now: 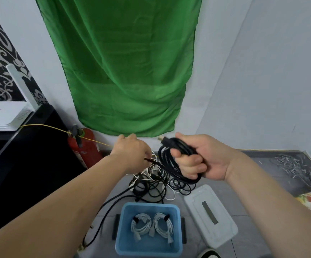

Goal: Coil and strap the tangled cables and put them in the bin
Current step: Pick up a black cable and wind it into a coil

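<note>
My right hand (pixel 203 159) grips a partly coiled black cable (pixel 171 162), its loops hanging below the fist and its plug sticking out at the top. My left hand (pixel 132 151) pinches the loose run of that black cable just left of the coil. Below both hands lies a tangled pile of black and white cables (pixel 151 185) on the grey floor. A blue bin (pixel 121 229) stands nearest me and holds two white coiled cables (pixel 151 225), each bound with a black strap.
A white bin lid (pixel 210 213) lies right of the bin. A red fire extinguisher (pixel 84 146) stands at the back left beside a black cabinet (pixel 20 164) with a white router (pixel 4 114). A thin yellow wire (pixel 45 126) spans the back. Metal scraps (pixel 292 164) lie far right.
</note>
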Available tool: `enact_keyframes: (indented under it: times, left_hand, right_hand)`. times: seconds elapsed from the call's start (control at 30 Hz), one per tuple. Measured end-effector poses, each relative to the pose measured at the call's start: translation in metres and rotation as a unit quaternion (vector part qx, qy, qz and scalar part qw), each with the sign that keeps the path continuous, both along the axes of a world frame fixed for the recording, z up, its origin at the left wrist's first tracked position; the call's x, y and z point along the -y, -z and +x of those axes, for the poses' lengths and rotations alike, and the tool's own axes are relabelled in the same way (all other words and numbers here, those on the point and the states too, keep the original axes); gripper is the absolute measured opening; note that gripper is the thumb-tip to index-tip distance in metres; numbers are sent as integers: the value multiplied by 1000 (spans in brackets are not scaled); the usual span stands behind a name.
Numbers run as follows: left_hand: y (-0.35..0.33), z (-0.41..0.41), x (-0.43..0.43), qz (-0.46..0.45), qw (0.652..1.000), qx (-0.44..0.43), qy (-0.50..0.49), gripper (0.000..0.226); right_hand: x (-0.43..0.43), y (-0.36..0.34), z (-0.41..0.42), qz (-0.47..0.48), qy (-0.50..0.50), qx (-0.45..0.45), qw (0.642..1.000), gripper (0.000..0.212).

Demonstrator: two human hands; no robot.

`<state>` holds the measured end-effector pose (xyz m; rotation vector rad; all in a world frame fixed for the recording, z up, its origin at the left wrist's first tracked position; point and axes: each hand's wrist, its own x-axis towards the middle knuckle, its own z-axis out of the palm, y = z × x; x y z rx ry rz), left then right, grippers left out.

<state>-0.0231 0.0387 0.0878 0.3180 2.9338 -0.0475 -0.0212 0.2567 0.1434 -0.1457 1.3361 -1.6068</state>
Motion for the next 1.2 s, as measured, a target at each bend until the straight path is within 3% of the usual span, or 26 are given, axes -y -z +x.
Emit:
enact_keyframes:
  times: [0.17,0.33,0.43,0.5,0.67,0.77,0.87,0.93,1.0,1.1,1.2]
  left_hand:
    - [-17,0,-7,-38,998,-57,1,25]
    - [-20,3,-15,-122,990,-73,-3,34]
    - [-21,-2,6,25,992,-24,-119,51]
    - [-19,-7,19,127,975,-51,-173,54]
    - [-19,-11,13,363,894,-115,-237,39]
    - [-30,-11,-1,491,832,-117,-228,36]
    - [-42,-7,-15,536,816,-89,-198,32]
    - [-42,-3,-18,531,823,-75,-185,28]
    - [-39,2,-20,539,821,-22,-188,25]
    - [-33,18,-30,562,805,110,-154,24]
    - [-19,32,-43,579,785,192,-109,25]
  right_hand:
    - [11,2,8,210,-107,-69,969,55]
    - [25,13,12,299,-127,-102,940,59]
    - [21,21,13,346,-120,-107,924,59]
    - [16,26,13,384,-121,-125,907,58]
    - [22,40,12,426,-70,-156,888,56]
    - [26,54,0,400,133,-176,890,54]
    - [25,47,-15,285,319,-52,902,48]
    - [25,38,-21,173,371,37,912,46]
    - [25,31,-25,94,416,61,903,40]
    - [22,29,-32,77,476,20,876,26]
    - [23,31,-33,48,490,34,870,27]
